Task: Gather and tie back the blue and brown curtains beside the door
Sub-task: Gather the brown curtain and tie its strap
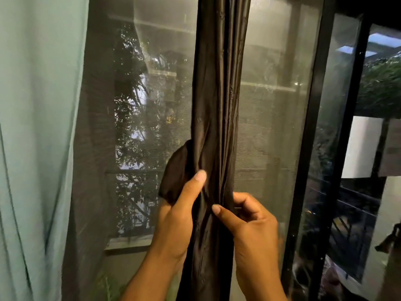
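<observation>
Blue curtain (36, 127) hangs left, mesh screen (271, 127) behind brown curtain (217, 105)

Brown curtain (217, 105) is dark glossy brown with faint small stitched motifs running down its folds. Blue curtain (36, 127) at left is plain pale blue-green, no pattern. Mesh screen (271, 127) is grey fine weave, door frame (312, 148) black, leaves (382, 88) outside green.

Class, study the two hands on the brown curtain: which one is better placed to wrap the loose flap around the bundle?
Probably the left hand: it already holds the flap, while the right hand pinches the brown curtain.
</observation>
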